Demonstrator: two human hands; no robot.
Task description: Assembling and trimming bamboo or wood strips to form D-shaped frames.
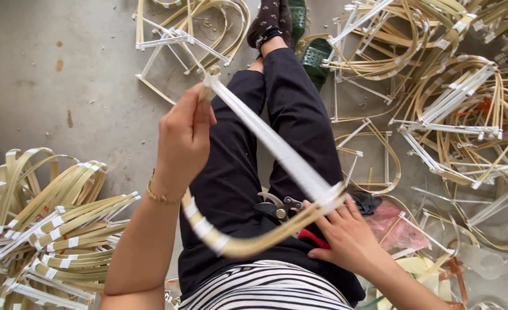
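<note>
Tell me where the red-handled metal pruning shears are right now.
In the head view, the red-handled pruning shears lie on the person's dark-trousered lap, just left of the right hand and under the curved bamboo frame.

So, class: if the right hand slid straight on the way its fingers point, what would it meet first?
Probably the pruning shears lying on the lap: the right hand points up-left, its fingers by the bent bamboo frame it holds, and the shears lie just beyond. Depth is unclear.

Soft even daylight, faint shadows on floor [64, 74]; sharp centre, slight wide-angle stretch at edges.
</note>
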